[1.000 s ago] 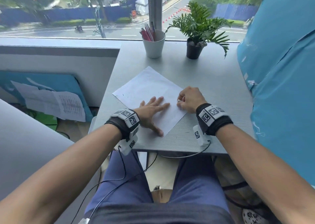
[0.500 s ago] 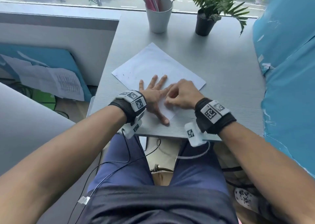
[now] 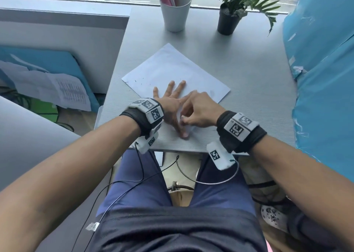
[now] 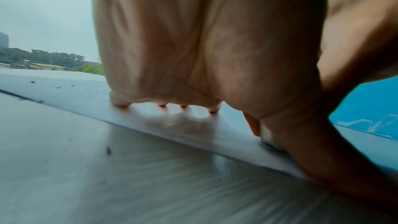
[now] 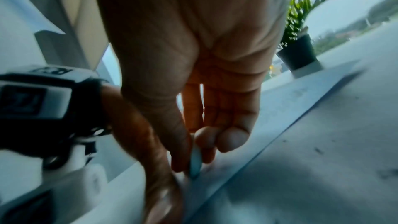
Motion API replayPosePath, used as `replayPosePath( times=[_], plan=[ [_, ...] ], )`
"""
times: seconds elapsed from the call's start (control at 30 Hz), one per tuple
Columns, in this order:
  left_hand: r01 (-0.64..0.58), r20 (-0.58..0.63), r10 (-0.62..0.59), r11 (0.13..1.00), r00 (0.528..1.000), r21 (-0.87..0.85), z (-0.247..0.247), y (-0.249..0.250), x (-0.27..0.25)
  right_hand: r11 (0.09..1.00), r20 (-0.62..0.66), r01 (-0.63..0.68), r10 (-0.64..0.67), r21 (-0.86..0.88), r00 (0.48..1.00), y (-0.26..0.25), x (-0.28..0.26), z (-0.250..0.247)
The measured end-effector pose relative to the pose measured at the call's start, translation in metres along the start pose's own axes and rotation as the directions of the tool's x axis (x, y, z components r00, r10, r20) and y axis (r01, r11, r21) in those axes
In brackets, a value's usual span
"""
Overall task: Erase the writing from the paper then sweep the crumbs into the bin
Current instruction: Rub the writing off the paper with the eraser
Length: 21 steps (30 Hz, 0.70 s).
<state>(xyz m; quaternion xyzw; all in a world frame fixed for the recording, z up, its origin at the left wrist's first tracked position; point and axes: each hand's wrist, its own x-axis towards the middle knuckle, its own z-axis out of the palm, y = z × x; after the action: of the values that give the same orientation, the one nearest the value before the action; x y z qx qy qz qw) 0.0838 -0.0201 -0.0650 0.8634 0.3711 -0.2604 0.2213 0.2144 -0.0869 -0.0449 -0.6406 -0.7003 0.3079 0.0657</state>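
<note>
A white sheet of paper [image 3: 172, 71] lies turned diagonally on the grey table [image 3: 249, 75]. My left hand [image 3: 170, 100] lies flat on its near part with fingers spread, pressing it down; its fingertips [image 4: 120, 103] rest on the paper [image 4: 71, 91]. My right hand [image 3: 199, 110] pinches a small white eraser [image 5: 195, 161] between thumb and fingers and holds it against the paper's near corner, right beside my left thumb. The eraser [image 4: 267, 135] also shows in the left wrist view. Dark crumbs [image 3: 142, 79] lie scattered on the sheet's left part. No bin is in view.
A white cup of pens [image 3: 175, 10] and a potted plant [image 3: 229, 21] stand at the table's far edge by the window. A blue covered surface [image 3: 321, 79] borders the table on the right. Papers [image 3: 57, 88] lie on the floor to the left.
My right hand has moved left and nearer, from the sheet's right edge to its near corner beside my left thumb. The left hand stays pressed on the paper. The head view has tilted down.
</note>
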Motion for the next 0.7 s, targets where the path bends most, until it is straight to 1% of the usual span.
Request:
replayPosePath(
  times=[0.07, 0.1, 0.13, 0.17, 0.23, 0.27, 0.3, 0.37, 0.4, 0.43, 0.53, 0.57, 0.63, 0.67, 0.7],
  plan=[
    [0.001, -0.004, -0.001, 1.0, 1.0, -0.001, 0.0, -0.002, 0.001, 0.995, -0.11, -0.088, 0.094, 0.057, 0.99, 0.014, 0.007, -0.016],
    [0.003, -0.008, -0.003, 1.0, 1.0, 0.0, 0.0, -0.002, 0.001, 0.992, -0.168, -0.109, 0.119, 0.068, 0.979, 0.018, 0.009, -0.022],
    [0.009, -0.007, -0.009, 1.0, 1.0, 0.002, 0.0, -0.003, 0.001, 0.992, -0.178, -0.111, 0.12, 0.06, 0.977, 0.018, 0.008, -0.021],
    [0.014, 0.002, -0.014, 1.0, 1.0, 0.005, 0.0, -0.003, 0.001, 0.995, -0.133, -0.092, 0.097, 0.038, 0.986, 0.012, 0.005, -0.015],
    [0.02, 0.019, -0.021, 1.0, 1.0, 0.015, 0.0, -0.001, 0.002, 1.0, 0.015, 0.006, -0.006, -0.007, 1.0, -0.001, -0.003, 0.0],
    [0.018, 0.017, -0.018, 1.0, 1.0, 0.021, 0.0, -0.001, 0.003, 1.0, 0.04, 0.024, -0.024, -0.009, 0.999, 0.0, -0.004, 0.001],
    [0.015, 0.013, -0.015, 1.0, 1.0, 0.018, 0.0, -0.001, 0.003, 1.0, 0.014, -0.006, 0.006, -0.008, 1.0, 0.004, 0.0, -0.006],
    [0.011, 0.003, -0.011, 1.0, 1.0, 0.007, 0.0, -0.002, 0.002, 0.995, -0.115, -0.087, 0.092, 0.051, 0.989, 0.017, 0.007, -0.022],
    [0.014, 0.003, -0.014, 1.0, 1.0, 0.008, 0.0, -0.002, 0.001, 0.994, -0.157, -0.1, 0.106, 0.045, 0.982, 0.018, 0.008, -0.024],
    [0.019, 0.008, -0.019, 1.0, 1.0, 0.01, 0.0, -0.002, 0.001, 0.995, -0.149, -0.097, 0.1, 0.03, 0.984, 0.014, 0.006, -0.02],
    [0.016, 0.014, -0.016, 1.0, 1.0, 0.019, 0.0, -0.001, 0.002, 1.0, 0.017, 0.025, -0.025, -0.012, 1.0, -0.001, -0.006, 0.002],
    [0.013, 0.014, -0.013, 1.0, 1.0, 0.019, 0.0, -0.001, 0.002, 1.0, 0.025, 0.016, -0.015, -0.01, 1.0, 0.002, -0.005, -0.002],
    [0.016, 0.014, -0.017, 1.0, 1.0, 0.014, -0.001, -0.002, 0.001, 0.995, -0.073, -0.08, 0.083, 0.055, 0.994, 0.017, 0.003, -0.021],
    [0.02, 0.015, -0.02, 1.0, 1.0, 0.013, -0.002, -0.001, 0.001, 0.992, -0.131, -0.103, 0.113, 0.079, 0.985, 0.022, 0.006, -0.027],
    [0.026, 0.02, -0.026, 1.0, 0.999, 0.011, -0.002, -0.001, -0.001, 0.991, -0.147, -0.107, 0.118, 0.082, 0.982, 0.021, 0.005, -0.026]
  ],
)
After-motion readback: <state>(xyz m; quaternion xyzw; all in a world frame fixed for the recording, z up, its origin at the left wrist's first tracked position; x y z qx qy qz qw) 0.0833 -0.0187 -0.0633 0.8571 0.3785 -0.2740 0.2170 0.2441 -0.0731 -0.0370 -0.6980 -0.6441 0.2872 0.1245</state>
